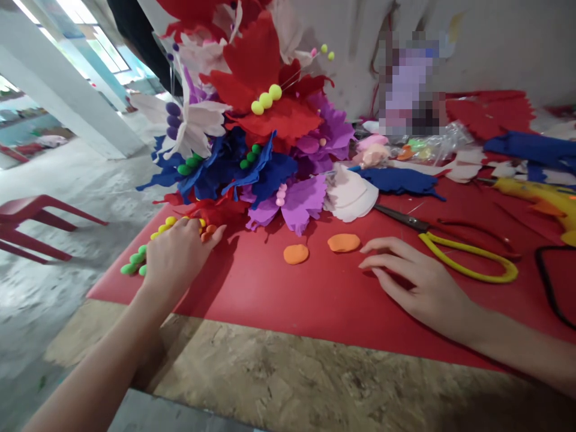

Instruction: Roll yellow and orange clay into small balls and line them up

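Note:
My left hand (173, 255) lies palm down over rows of small coloured balls, with its thumb stretched out beside some orange balls (209, 232). The tips of its other fingers are hidden behind the hand. Yellow balls (165, 225) and green balls (134, 262) lie around it. My right hand (411, 279) rests open on the red tabletop (270, 300), its fingers apart and holding nothing. Just left of its fingertips is a flat orange oval piece (344, 242), with a second orange oval piece (296, 254) further left. Scissors (468, 255) with yellow-wrapped handles lie beyond this hand.
Fabric-like butterflies (270, 120) in red, white, blue and purple stand piled at the back. White petal pieces (351, 195), a blue cut piece (400, 182) and a yellow glue gun (540, 201) lie to the right. A red plastic stool (42, 219) stands on the floor at left.

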### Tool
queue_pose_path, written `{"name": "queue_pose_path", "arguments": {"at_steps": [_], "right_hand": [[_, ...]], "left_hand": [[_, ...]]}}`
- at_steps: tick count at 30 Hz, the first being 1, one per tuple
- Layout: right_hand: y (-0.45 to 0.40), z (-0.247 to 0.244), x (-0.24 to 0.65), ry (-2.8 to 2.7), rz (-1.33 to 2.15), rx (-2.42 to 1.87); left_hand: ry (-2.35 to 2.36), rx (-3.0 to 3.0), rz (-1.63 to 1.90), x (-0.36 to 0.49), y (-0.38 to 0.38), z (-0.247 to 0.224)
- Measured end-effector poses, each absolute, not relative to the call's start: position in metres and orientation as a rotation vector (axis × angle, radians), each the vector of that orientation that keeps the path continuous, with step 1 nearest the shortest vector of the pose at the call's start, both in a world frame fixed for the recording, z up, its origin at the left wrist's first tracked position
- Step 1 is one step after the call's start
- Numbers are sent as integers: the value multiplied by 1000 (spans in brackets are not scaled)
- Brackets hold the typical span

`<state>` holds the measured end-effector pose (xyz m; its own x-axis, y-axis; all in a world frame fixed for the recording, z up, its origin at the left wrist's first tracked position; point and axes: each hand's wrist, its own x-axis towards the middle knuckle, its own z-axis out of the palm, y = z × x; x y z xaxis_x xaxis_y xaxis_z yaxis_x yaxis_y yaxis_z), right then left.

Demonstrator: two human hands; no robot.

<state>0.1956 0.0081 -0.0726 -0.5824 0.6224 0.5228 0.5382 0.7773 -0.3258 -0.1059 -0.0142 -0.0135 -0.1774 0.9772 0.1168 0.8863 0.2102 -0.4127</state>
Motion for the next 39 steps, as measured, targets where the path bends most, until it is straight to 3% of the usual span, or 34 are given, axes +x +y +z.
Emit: {"name": "queue_pose_path", "arguments": {"at_steps": [4,13,19,22,27,32,39], "right_hand": [[8,-73,196,-2328,178,-858],[9,-73,196,-2321,196,-848],[9,-73,196,-2323,248,-857],[10,-73,196,-2312,245,-853],[8,-68,194,-2277,199,-873],[-4,-56,189,-2338,131,-711],[-9,-41,194,-2304,216,-643]], "left_hand": [[-2143,-1718,366,-82,-23,-4],[-1583,-2358,69,-19,-16,-20],[-1568,-2448,379,-18,-13,-31],[-1529,-2432,372,-20,-12,-33],[-1677,-2386,31,-17,-15,-26],[-1758,-3078,-450,-3,-26,-22],[-1980,-3670,-693,15,-16,-22]]}}
